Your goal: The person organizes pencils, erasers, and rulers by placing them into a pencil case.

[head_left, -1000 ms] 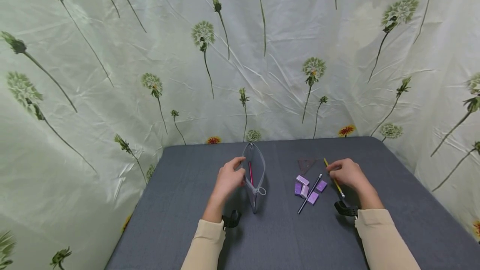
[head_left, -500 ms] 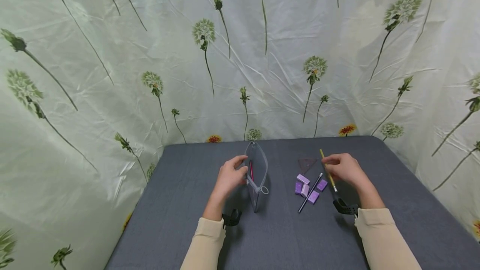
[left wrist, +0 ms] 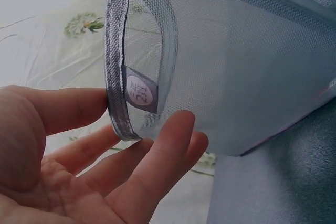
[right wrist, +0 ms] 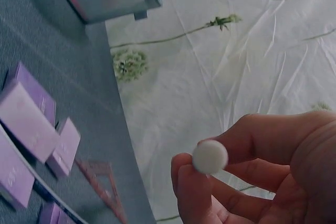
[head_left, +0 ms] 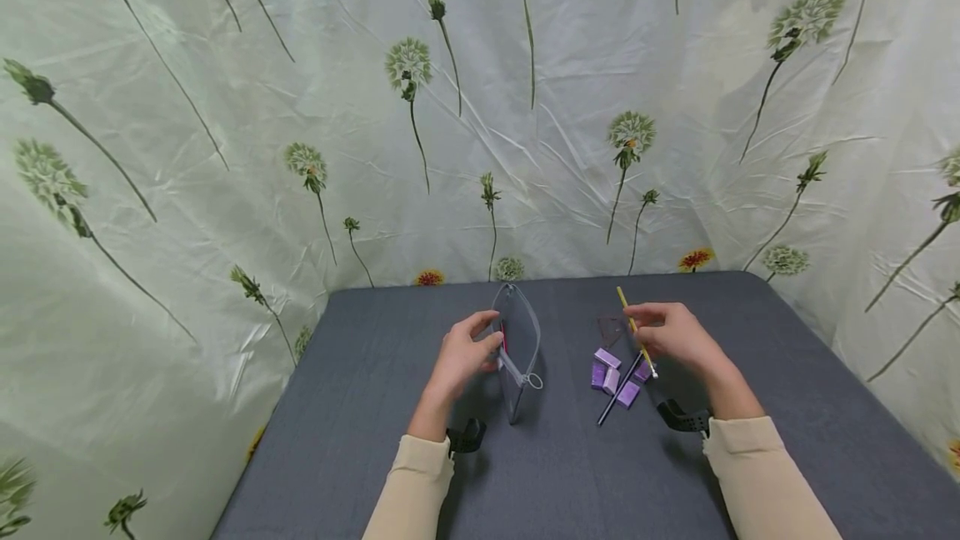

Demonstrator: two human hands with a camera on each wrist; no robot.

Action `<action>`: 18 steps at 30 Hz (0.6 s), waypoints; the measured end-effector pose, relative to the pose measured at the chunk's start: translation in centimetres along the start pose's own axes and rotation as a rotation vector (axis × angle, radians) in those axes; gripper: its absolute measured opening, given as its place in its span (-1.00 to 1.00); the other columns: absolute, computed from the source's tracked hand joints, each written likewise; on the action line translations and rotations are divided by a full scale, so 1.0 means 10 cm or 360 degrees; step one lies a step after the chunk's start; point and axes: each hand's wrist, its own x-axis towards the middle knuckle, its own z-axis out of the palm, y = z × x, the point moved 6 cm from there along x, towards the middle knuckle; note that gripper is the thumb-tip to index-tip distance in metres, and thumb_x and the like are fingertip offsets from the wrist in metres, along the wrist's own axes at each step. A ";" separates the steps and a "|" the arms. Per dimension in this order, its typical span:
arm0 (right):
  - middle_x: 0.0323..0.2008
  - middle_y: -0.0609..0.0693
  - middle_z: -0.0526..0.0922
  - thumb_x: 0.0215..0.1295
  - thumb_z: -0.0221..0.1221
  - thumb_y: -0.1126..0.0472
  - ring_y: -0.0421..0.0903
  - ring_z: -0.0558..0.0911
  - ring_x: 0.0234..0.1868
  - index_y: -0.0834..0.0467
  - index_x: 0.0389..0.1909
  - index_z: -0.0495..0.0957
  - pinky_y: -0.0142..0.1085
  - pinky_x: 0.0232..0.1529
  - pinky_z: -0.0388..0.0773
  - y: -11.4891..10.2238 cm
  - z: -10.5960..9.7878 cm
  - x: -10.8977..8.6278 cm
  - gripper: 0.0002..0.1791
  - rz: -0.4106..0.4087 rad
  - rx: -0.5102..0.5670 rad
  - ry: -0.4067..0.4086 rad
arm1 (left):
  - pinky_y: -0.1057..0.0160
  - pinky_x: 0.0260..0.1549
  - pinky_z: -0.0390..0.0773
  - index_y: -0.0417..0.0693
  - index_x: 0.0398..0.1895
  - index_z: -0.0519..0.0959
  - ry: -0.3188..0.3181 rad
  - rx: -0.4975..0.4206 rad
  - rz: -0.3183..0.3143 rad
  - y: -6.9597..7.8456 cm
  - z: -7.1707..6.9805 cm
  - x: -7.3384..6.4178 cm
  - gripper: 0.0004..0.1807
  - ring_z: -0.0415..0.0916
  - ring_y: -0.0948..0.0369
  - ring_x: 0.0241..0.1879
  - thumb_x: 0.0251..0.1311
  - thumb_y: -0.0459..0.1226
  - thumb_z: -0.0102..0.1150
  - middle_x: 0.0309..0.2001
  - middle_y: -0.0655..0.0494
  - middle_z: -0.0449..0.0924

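Observation:
My left hand (head_left: 463, 348) pinches the zipped edge of a grey mesh pouch (head_left: 527, 332), which stands upright with its mouth open. A pink-red pencil (head_left: 503, 338) is inside, partly hidden by the fingers. In the left wrist view, thumb and fingers lie on either side of the zipper band (left wrist: 116, 51), near a small label (left wrist: 142, 90). My right hand (head_left: 681, 338) holds a yellow pencil (head_left: 623, 300) between thumb and fingertips, raised above the table. Its white eraser end (right wrist: 210, 157) faces the right wrist camera, hiding the rest of the shaft there.
Several purple erasers (head_left: 627, 394) lie grouped right of the pouch, with a dark pencil (head_left: 609, 410) lying across them. Behind these is a reddish transparent set square (head_left: 608, 330). A flower-patterned curtain (head_left: 555, 148) hangs along the back edge of the dark table (head_left: 360, 407).
My right hand has lifted the yellow pencil from the table and carried it left, over the erasers' right side. My left hand keeps its grip; the pouch has shifted slightly right and its mouth looks wider.

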 end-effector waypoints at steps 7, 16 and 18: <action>0.09 0.32 0.56 0.33 0.14 0.39 0.18 0.67 -0.11 0.24 0.40 0.41 0.04 -0.13 0.65 -0.12 0.05 -0.09 -0.42 -0.0030 0.0104 -0.0061 | 0.12 -0.36 0.70 0.11 0.31 0.54 0.0025 -0.0006 -0.0009 -0.01 0.08 0.01 -0.58 0.69 0.05 -0.13 0.42 -0.26 0.19 0.42 -0.06 0.35; 0.08 0.22 0.59 0.37 0.22 0.30 0.11 0.67 -0.16 0.15 0.37 0.47 -0.03 -0.21 0.64 -0.42 0.28 -0.05 -0.46 -0.0118 0.0115 -0.0153 | 0.08 -0.34 0.70 0.11 0.32 0.53 0.0061 0.0019 0.0012 0.01 0.09 0.05 -0.58 0.68 0.08 -0.12 0.43 -0.27 0.16 0.42 -0.04 0.36; 0.04 0.21 0.60 0.37 0.22 0.30 0.11 0.67 -0.18 0.14 0.36 0.48 -0.06 -0.21 0.64 -0.46 0.37 -0.04 -0.48 -0.0113 0.0137 -0.0172 | 0.06 -0.34 0.70 0.10 0.32 0.53 0.0081 0.0040 0.0004 0.01 0.06 0.03 -0.58 0.68 0.07 -0.13 0.43 -0.28 0.16 0.41 -0.03 0.37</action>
